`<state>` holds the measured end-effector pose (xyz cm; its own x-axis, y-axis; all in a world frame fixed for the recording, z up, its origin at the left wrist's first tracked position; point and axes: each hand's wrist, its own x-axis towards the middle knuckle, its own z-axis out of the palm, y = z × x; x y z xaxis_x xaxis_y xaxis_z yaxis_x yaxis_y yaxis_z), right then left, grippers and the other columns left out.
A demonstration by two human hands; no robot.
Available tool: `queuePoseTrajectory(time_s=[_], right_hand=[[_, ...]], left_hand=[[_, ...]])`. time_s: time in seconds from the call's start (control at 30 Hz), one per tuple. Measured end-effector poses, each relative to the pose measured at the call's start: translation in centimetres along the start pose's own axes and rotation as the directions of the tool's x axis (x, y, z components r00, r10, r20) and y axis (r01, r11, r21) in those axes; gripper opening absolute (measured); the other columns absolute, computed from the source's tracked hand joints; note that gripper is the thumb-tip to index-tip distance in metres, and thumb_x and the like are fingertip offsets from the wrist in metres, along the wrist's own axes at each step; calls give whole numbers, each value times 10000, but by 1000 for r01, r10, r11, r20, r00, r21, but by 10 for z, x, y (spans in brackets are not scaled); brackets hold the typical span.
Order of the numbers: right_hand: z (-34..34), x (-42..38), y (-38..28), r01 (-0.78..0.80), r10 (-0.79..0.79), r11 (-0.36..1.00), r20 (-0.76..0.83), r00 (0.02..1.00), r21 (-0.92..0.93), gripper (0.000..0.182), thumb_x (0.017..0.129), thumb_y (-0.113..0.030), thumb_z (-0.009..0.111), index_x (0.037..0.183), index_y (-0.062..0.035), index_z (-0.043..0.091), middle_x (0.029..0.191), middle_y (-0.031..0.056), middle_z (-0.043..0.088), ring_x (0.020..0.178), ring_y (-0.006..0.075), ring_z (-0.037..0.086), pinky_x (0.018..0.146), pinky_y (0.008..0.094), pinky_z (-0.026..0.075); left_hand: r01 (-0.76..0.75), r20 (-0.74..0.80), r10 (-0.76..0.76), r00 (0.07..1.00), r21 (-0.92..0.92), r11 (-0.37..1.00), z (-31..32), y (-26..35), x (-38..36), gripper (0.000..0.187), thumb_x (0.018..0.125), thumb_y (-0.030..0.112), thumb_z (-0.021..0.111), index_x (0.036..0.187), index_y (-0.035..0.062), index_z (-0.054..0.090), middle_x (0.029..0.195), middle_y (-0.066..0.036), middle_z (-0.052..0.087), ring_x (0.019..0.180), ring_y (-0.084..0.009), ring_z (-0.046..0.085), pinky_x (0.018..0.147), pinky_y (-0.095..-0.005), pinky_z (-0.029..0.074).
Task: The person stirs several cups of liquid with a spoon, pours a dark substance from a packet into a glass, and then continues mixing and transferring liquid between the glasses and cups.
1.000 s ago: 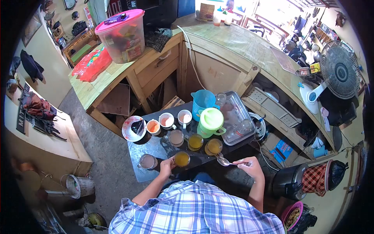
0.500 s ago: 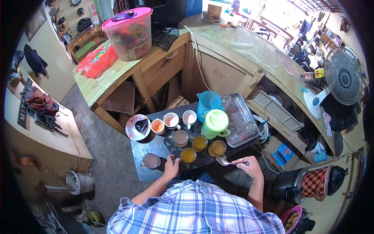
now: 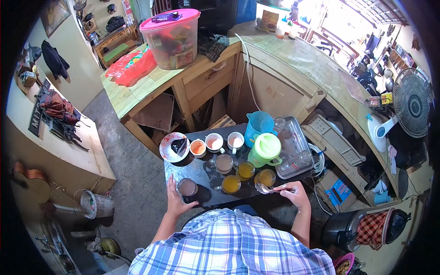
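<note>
My left hand [image 3: 175, 200] is open, thumb and fingers spread around the near side of a glass cup [image 3: 187, 187] of milky brown drink. Between the fingers of my right hand [image 3: 294, 193] is a metal spoon [image 3: 263, 188], its bowl at the near rim of a glass cup [image 3: 266, 177] of yellowish drink. Two more cups of yellow drink, a front one [image 3: 231, 184] and one behind it [image 3: 245, 170], stand between my hands. Another glass cup [image 3: 224, 163] holds milky brown liquid. Behind them are white cups [image 3: 214, 142] with pale or orange contents.
A lidded green pitcher [image 3: 266, 149] and a blue pitcher [image 3: 259, 126] stand on the dark table, beside a metal tray [image 3: 300, 170] with glassware. A bowl [image 3: 167, 156] holding a black bag sits at the left. Wooden counters [image 3: 293, 64] curve behind; a fan [image 3: 411, 103] stands right.
My left hand has moved left from beside the front yellow cup to the milky brown cup, its fingers spreading. My right hand keeps the spoon at the same cup. The view has shifted slightly.
</note>
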<state>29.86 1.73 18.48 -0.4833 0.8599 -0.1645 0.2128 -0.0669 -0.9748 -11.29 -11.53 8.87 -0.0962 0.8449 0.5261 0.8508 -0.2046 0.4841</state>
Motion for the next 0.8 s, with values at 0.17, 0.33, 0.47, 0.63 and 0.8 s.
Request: queuePoseTrajectory(time_s=[0.17, 0.33, 0.47, 0.63, 0.8], right_hand=[[1, 0, -2, -5, 5, 1000, -10, 1000, 30, 258, 704, 9, 591, 933, 39, 706, 883, 115, 711, 780, 116, 630, 746, 240, 474], [1, -4, 3, -13, 15, 998, -33, 999, 62, 253, 704, 9, 589, 927, 47, 703, 895, 119, 711, 781, 115, 630, 745, 237, 474], [2, -5, 7, -13, 18, 998, -61, 998, 67, 253, 709, 6, 590, 932, 48, 702, 905, 119, 710, 777, 113, 627, 744, 239, 472], [6, -5, 6, 0, 5, 996, -57, 998, 86, 240, 715, 6, 592, 925, 50, 701, 913, 120, 710, 776, 114, 625, 746, 244, 472], [9, -5, 5, -2, 7, 995, -56, 998, 98, 241, 720, 20, 585, 929, 46, 701, 915, 111, 711, 787, 111, 623, 746, 245, 470]], left_hand=[[566, 190, -533, 824, -245, 787, 44, -55, -54, 1250, 535, 129, 867, 1444, 48, 13, 1201, -235, 544, 1139, -373, 529, 1004, -433, 392], [564, 236, -516, 824, -252, 786, 48, -45, -31, 1206, 564, 63, 838, 1445, 55, 15, 1120, -223, 595, 1068, -338, 588, 974, -404, 433], [547, 274, -484, 831, -246, 800, 67, -48, -24, 1199, 561, 65, 846, 1445, 65, 36, 1132, -239, 591, 1075, -342, 586, 969, -407, 438], [576, 313, -497, 809, -256, 776, 82, -44, -11, 1203, 549, 90, 860, 1445, 69, 57, 1143, -264, 581, 1088, -359, 577, 971, -411, 437], [548, 347, -449, 823, -276, 790, 88, -36, 1, 1245, 529, 134, 886, 1453, 77, 54, 1159, -256, 575, 1102, -348, 567, 974, -418, 432]])
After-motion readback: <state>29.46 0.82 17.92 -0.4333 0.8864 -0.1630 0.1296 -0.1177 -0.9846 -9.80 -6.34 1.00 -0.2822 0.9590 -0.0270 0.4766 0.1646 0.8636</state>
